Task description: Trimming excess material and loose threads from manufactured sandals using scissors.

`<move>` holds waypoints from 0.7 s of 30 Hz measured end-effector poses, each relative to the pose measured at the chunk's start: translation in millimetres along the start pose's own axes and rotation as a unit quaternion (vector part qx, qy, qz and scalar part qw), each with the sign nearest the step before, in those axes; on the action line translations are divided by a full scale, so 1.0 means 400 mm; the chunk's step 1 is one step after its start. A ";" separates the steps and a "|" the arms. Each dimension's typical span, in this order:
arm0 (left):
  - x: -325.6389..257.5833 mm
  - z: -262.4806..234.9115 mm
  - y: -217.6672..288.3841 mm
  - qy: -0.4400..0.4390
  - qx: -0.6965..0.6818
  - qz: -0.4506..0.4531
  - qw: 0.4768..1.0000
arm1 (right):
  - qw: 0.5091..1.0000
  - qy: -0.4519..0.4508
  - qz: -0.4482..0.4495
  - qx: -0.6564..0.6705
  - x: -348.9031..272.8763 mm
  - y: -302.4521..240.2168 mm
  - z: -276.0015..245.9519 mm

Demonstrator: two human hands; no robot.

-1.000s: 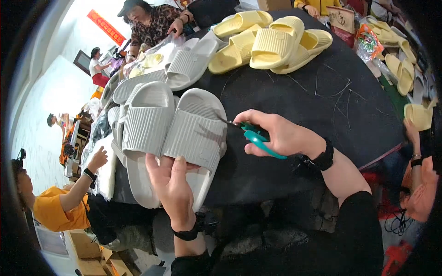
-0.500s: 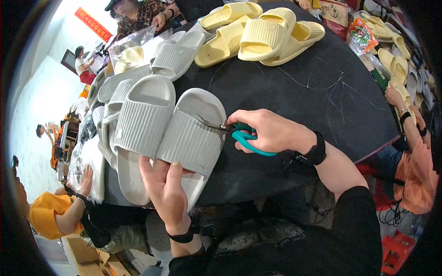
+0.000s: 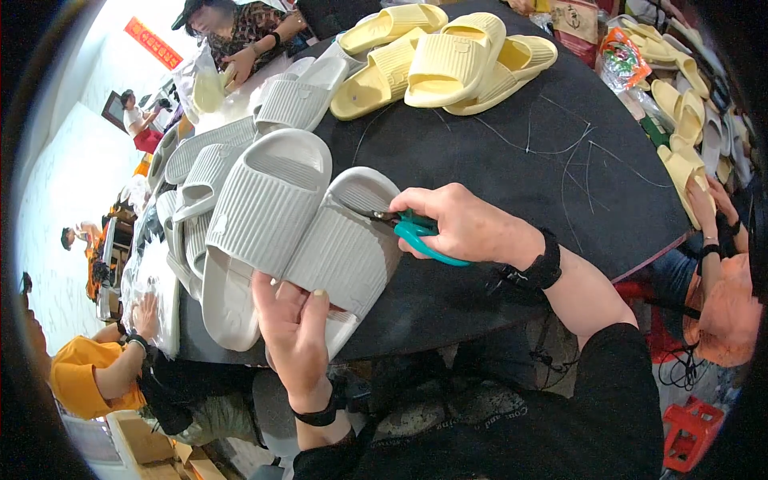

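Two pale grey ribbed slippers, a left one [image 3: 260, 220] and a right one [image 3: 340, 250], stand side by side, tilted up over the near table edge. My left hand [image 3: 294, 344] grips them from below, its fingers at the lower edges of the straps and partly inside the right slipper. In my right hand [image 3: 488, 228] is a pair of scissors [image 3: 428, 246] with teal handles. Its dark blades reach to the toe-side edge of the right slipper's strap; whether they touch it I cannot tell.
The round dark table [image 3: 480, 296] bears more grey slippers [image 3: 210, 176] at the left and yellow slippers [image 3: 448, 68] at the back. Loose clear threads [image 3: 588, 144] lie on its right side. Co-workers sit around, one handling yellow slippers [image 3: 684, 172] at the far right.
The slipper pair has turned a little clockwise, the left slipper shifting right. My right hand and the scissors have moved slightly left. The person at the back left has shifted a clear bag.
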State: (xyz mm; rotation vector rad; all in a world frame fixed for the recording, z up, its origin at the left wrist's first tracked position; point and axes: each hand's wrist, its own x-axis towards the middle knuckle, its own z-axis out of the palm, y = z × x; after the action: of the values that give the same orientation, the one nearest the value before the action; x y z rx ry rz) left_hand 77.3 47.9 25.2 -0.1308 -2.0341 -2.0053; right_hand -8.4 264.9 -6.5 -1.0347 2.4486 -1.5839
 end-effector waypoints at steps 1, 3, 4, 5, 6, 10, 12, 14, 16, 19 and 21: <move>-0.002 0.001 0.000 -0.009 0.000 -0.005 1.000 | 1.000 0.001 -0.001 -0.001 0.000 -0.001 0.002; -0.009 -0.004 -0.002 -0.023 0.004 -0.026 0.999 | 0.997 0.057 -0.008 0.048 -0.002 -0.001 0.005; -0.011 -0.005 -0.003 -0.038 0.007 -0.048 0.998 | 0.997 0.057 -0.008 0.048 -0.003 -0.002 0.005; -0.011 0.007 -0.002 -0.035 0.010 -0.033 0.999 | 0.996 0.064 -0.001 0.062 -0.004 -0.004 0.004; -0.013 0.012 -0.002 -0.036 0.010 -0.032 0.999 | 0.995 0.072 0.005 0.075 -0.004 -0.007 0.003; -0.025 0.025 0.004 -0.062 0.027 -0.035 0.997 | 0.996 0.077 -0.006 0.040 -0.005 -0.005 0.007; -0.032 0.027 0.005 -0.082 0.035 -0.037 0.995 | 0.995 0.094 -0.025 0.009 -0.004 0.001 0.007; -0.036 0.025 -0.008 -0.104 0.062 -0.066 0.991 | 0.993 0.107 -0.038 0.012 -0.004 0.007 0.010; -0.033 0.031 -0.018 -0.107 0.058 -0.064 0.990 | 0.991 0.119 -0.051 0.013 -0.002 0.010 0.006; -0.038 0.036 -0.004 -0.094 0.049 -0.062 0.992 | 0.993 0.114 -0.037 0.006 -0.004 -0.005 -0.003; -0.037 0.033 0.003 -0.113 0.066 -0.061 0.990 | 0.993 0.111 -0.032 0.007 -0.001 -0.009 -0.006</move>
State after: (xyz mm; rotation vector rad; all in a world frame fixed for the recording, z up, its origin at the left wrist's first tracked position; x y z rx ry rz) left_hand 90.2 62.9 22.5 -0.2200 -2.3621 -1.9965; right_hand -7.1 266.1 -2.7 -0.9941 2.5612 -1.8269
